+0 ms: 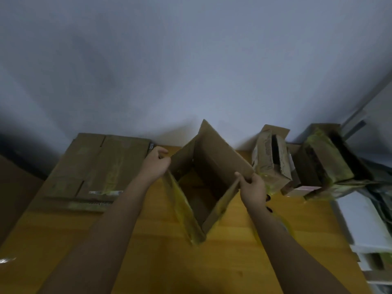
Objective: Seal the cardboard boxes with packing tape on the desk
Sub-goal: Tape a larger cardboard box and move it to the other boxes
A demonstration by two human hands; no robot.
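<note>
An open cardboard box [214, 158] with its flaps up and yellowish tape along its lower flaps stands tilted on the wooden desk [161, 262], a corner pointing at me. My left hand [156, 164] grips the box's left edge. My right hand [252, 187] pinches its right edge. The inside of the box looks dark and empty. A yellow tape strip [283, 223] hangs by my right forearm. No tape roll shows.
A large flat cardboard box [93, 166] lies at the desk's back left. Two open, taped boxes [269, 160] [324, 158] stand at the back right. White shelving [364, 221] borders the right edge. A pale wall rises behind the desk.
</note>
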